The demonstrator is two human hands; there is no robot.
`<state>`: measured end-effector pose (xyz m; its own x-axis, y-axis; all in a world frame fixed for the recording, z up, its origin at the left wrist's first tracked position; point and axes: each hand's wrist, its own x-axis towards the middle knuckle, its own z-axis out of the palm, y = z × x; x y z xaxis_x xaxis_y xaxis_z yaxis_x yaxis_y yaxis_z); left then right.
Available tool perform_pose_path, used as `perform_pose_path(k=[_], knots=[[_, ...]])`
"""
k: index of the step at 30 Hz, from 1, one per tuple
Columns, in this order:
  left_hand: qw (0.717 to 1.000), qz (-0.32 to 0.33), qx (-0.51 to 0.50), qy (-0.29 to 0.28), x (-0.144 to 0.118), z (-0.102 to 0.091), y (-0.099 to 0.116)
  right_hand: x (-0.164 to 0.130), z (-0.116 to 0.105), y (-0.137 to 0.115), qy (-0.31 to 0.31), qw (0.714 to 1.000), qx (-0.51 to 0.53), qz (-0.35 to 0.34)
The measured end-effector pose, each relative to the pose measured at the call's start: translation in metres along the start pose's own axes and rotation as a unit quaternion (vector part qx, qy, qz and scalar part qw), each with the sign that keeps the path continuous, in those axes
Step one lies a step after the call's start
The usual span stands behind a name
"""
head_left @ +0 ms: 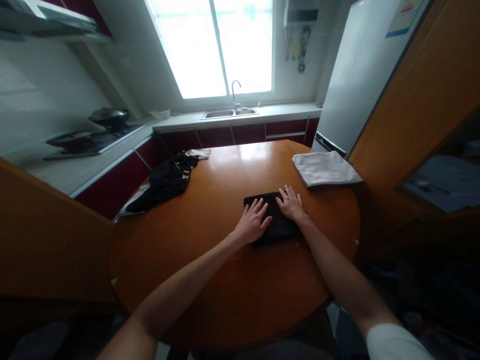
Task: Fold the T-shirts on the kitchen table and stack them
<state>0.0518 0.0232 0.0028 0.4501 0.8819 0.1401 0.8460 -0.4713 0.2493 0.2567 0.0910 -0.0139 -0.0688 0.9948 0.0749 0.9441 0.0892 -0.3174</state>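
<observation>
Pressing flat, both hands: left hand (252,223) & right hand (291,204) lie open, fingers spread, on a folded black cloth (275,222) mid-table. Grey cloth (324,168) folded at far right, crumpled black garment (165,182) far left, both well apart. Round wooden table (232,280). Sink (229,113) under window, too far to see inside. Fridge (360,75) on the right.

The one camera sits on my head and looks forward and down over the round wooden worktop (225,280), close enough that both my forearms run up from the near edge. It faces the far wall, where the window (217,45) and the sink (229,113) lie. The stove (93,137) stands far left and the fridge (360,75) far right.
</observation>
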Motion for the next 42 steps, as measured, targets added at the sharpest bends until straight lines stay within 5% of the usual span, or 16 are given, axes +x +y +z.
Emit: perform_pose_path(k=[7, 14, 22, 27, 32, 39, 42], knots=[[1.000, 0.022, 0.023, -0.004, -0.026, 0.015, 0.011, 0.000, 0.001, 0.001, -0.001, 1.000, -0.002, -0.001], [1.000, -0.019, -0.009, -0.003, 0.021, -0.007, -0.005, 0.002, 0.001, 0.001, -0.007, 1.000, 0.009, 0.007], [0.997, -0.071, 0.015, -0.004, 0.037, 0.017, -0.032, 0.001, 0.000, -0.001, -0.007, 1.000, 0.001, 0.005], [0.998, -0.030, 0.018, 0.046, 0.028, 0.005, -0.011, 0.002, 0.001, 0.000, -0.008, 1.000, 0.005, 0.009], [1.000, 0.023, 0.015, 0.004, 0.015, 0.011, 0.011, 0.003, 0.001, 0.002, -0.009, 1.000, 0.008, 0.008], [0.999, 0.015, 0.029, 0.001, 0.012, 0.019, 0.010, 0.001, 0.001, -0.003, -0.007, 1.000, 0.028, 0.007], [0.999, 0.020, 0.033, 0.017, 0.011, 0.013, 0.013, 0.001, -0.009, 0.000, 0.051, 0.997, 0.054, 0.032]])
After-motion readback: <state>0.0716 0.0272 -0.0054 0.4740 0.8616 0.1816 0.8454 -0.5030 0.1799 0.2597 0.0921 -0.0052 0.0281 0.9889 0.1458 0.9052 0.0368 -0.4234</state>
